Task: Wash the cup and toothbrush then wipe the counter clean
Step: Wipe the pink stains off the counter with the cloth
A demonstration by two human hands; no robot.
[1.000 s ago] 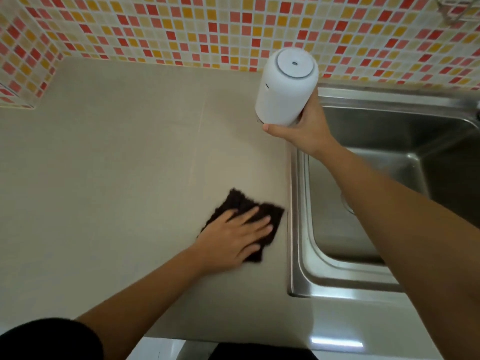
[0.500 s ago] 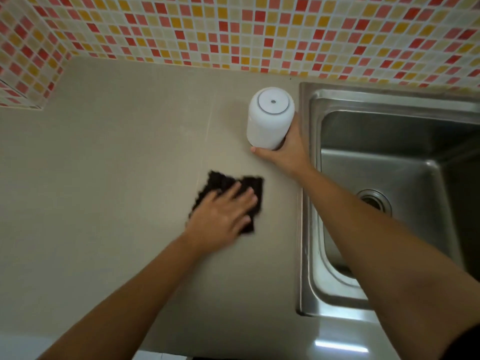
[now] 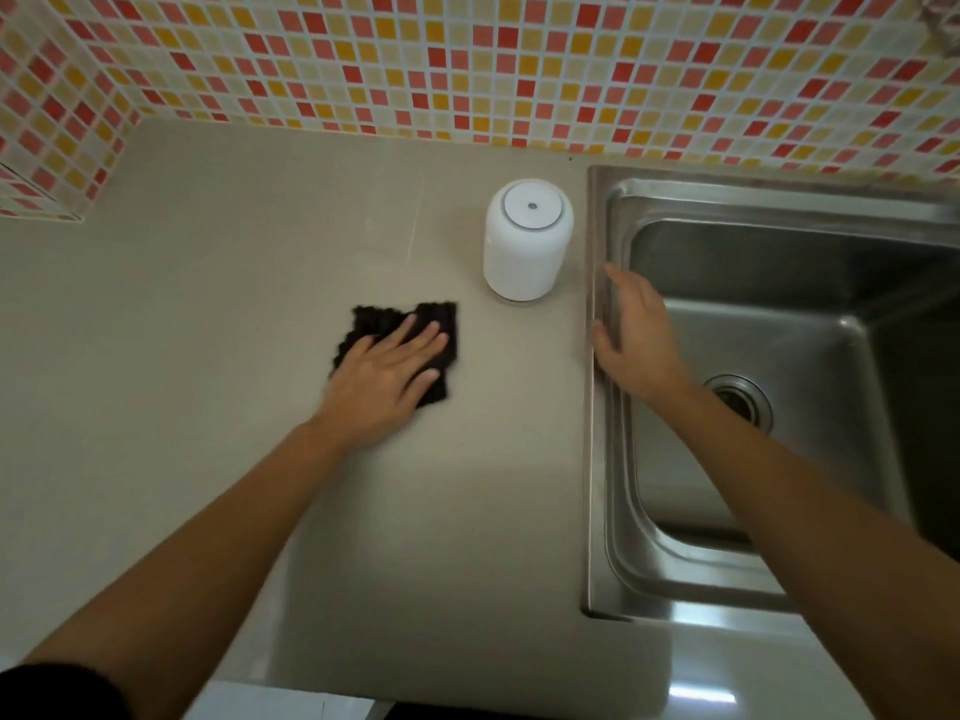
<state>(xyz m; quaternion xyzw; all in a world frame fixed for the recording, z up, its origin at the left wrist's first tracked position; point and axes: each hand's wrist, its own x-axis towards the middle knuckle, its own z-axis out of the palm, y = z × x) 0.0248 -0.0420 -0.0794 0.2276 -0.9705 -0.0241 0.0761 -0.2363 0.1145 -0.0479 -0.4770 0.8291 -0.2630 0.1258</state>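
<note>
A white cup (image 3: 527,246) stands upside down on the beige counter (image 3: 208,330), close to the sink's left rim. My left hand (image 3: 387,379) lies flat on a dark cloth (image 3: 439,324), pressing it onto the counter a little left of and nearer than the cup. My right hand (image 3: 636,337) hovers over the sink's left rim with its fingers spread and nothing in it, apart from the cup. No toothbrush is in view.
A stainless steel sink (image 3: 597,459) with a drain (image 3: 740,402) fills the right side. A wall of red, orange and yellow mosaic tiles (image 3: 467,70) runs along the back and the left corner. The counter's front edge lies near the bottom of the view.
My right hand set the white cup down on the counter next to the sink and let go of it, then drew back to the sink rim. My left hand kept the cloth on the counter.
</note>
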